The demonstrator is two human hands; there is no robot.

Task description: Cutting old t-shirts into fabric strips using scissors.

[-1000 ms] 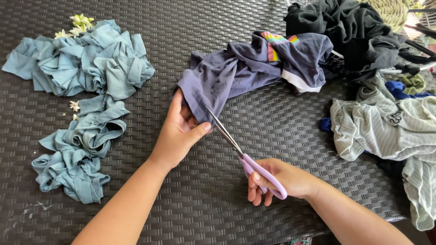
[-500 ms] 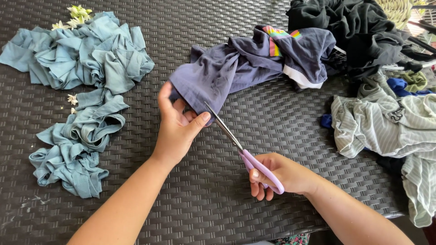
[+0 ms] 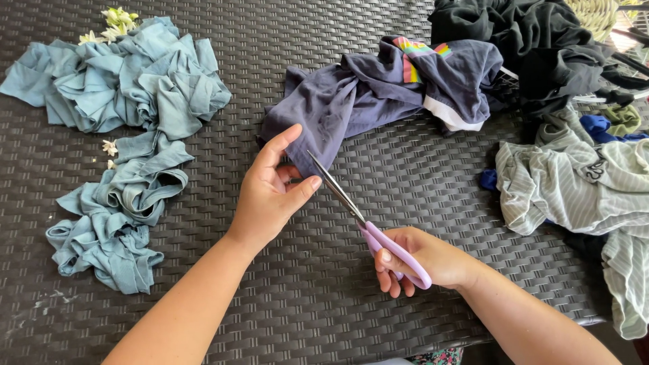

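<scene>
On the woven table point(image 3: 405, 182), I keep my left hand point(image 3: 270, 192) pinching the navy garment point(image 3: 351, 108) taut while my right hand point(image 3: 426, 260), closed around the purple-handled scissors point(image 3: 368, 226), cuts straight.

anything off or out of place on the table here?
Mostly ordinary cloth-cutting clutter. One oddity: small pale flowers lie loose beside the teal fabric strips on the woven table, unrelated to the cloth. The left hand pinches the navy shirt; the right hand works purple-handled scissors at its edge.
</scene>
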